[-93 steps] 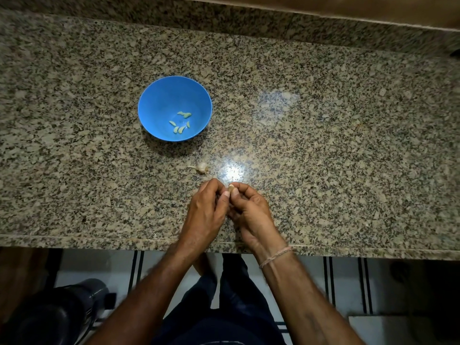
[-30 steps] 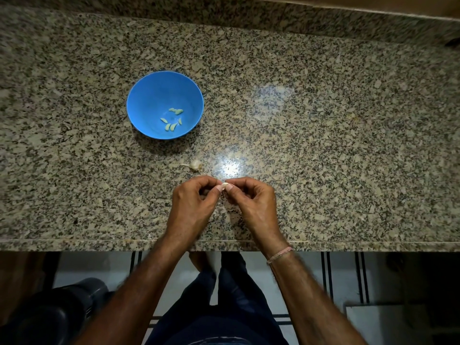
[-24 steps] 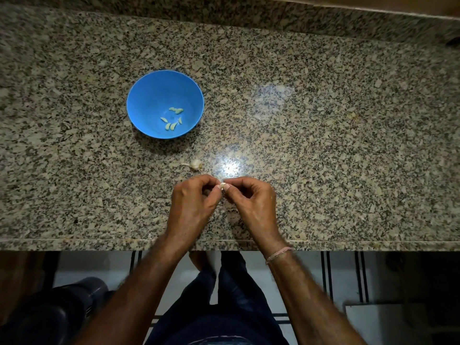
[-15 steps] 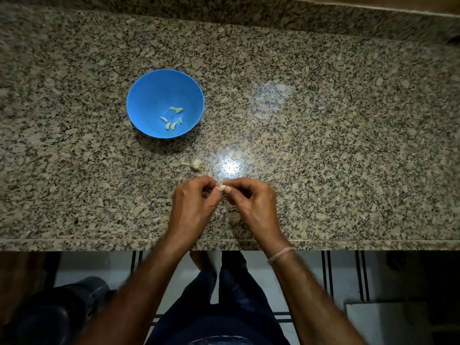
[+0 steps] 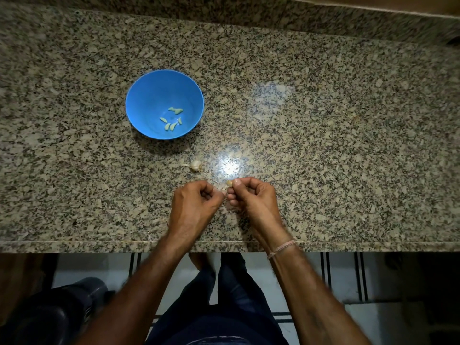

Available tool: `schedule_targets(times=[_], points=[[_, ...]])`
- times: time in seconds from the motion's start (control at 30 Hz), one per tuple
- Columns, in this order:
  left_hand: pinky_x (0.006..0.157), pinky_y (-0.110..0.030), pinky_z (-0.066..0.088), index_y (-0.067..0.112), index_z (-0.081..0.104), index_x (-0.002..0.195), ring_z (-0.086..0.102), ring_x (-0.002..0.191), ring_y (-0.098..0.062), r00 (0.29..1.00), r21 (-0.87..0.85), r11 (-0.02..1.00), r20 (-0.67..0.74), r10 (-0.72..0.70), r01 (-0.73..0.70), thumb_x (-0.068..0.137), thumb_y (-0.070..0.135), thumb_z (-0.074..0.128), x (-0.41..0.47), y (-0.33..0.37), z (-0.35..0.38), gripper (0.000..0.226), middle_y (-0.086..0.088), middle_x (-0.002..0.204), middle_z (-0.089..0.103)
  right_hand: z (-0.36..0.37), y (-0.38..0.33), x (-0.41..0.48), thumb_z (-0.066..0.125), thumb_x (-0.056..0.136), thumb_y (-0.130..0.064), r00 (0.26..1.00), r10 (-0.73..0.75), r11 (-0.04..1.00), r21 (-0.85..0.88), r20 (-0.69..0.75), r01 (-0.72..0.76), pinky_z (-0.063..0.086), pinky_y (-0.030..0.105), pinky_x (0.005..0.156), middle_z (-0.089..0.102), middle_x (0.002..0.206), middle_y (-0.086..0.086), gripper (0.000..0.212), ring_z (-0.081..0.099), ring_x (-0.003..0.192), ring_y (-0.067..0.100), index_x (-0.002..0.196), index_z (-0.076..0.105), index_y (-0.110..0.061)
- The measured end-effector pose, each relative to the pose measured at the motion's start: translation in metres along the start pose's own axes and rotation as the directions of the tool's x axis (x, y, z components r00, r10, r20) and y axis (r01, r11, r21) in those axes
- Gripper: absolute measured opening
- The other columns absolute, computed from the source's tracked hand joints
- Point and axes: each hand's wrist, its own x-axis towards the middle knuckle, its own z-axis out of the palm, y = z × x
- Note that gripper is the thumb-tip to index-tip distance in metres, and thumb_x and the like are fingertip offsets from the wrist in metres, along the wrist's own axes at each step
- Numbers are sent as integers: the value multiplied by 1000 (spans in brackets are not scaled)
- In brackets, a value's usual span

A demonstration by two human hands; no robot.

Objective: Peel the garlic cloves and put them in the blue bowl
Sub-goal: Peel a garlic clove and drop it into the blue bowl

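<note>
While right grip [image 5: 254,198] pinches garlic clove [image 5: 229,183], left grip [image 5: 193,205] curled, its hold unclear

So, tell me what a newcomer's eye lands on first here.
The blue bowl stands out on the granite counter, left of centre, holding a few peeled cloves. Near the front edge, the right hand pinches a garlic clove beside the left hand; a garlic scrap lies just beyond.

One bowl [image 5: 149,95], beyond the left hand [image 5: 193,207], contains what look like six peeled cloves [image 5: 175,110]. One garlic piece [image 5: 195,165] lies just beyond both hands. One clove [image 5: 229,183] is pinched in the right hand [image 5: 256,200].
</note>
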Motion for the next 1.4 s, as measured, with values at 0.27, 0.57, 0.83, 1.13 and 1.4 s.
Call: schedule_targets(times=[0.27, 0.57, 0.83, 1.13, 1.4], points=[[69, -15, 55, 22, 76, 93, 71, 78, -3, 1000, -352, 936, 4, -7, 8, 92, 23, 78, -2, 11, 0, 2, 7, 82, 75, 2, 3, 0, 73, 98, -25, 988, -153, 960, -242, -21, 144, 64, 41, 78, 76, 83, 10, 19, 74, 76, 22, 92, 73, -8], [62, -25, 55, 5, 77, 91, 66, 66, -16, 891, -728, 519, 317, -325, 448, 92, 19, 77, -1, 8, 7, 15, -11, 78, 75, 11, 8, -4, 73, 98, -27, 835, -549, 635, -635, 29, 440, 38, 13, 54, 55, 66, -16, 23, 51, 58, 0, 79, 62, -26], [70, -28, 58, 6, 76, 96, 71, 73, -18, 948, -677, 681, 79, -310, 279, 93, 25, 77, -7, 9, 16, 20, -11, 82, 77, 10, 8, -4, 79, 93, -30, 936, -338, 892, -351, -98, 285, 61, 33, 68, 70, 74, 2, 23, 68, 70, 17, 79, 69, -14], [54, -21, 52, 6, 74, 88, 66, 60, -11, 888, -701, 566, 227, -399, 434, 91, 23, 79, -3, 18, 14, 18, -6, 73, 74, 18, 9, -2, 73, 97, -20, 814, -571, 679, -616, -101, 399, 42, 24, 50, 52, 65, -7, 29, 45, 57, 7, 74, 56, -15], [63, -20, 57, 17, 75, 92, 72, 72, -9, 971, -453, 885, -139, -192, 110, 95, 32, 76, -11, 14, 15, 16, 1, 79, 76, 16, 16, -3, 72, 98, -25, 870, -418, 846, -461, -261, 268, 48, 14, 60, 62, 73, -1, 25, 53, 64, 2, 78, 62, -14]])
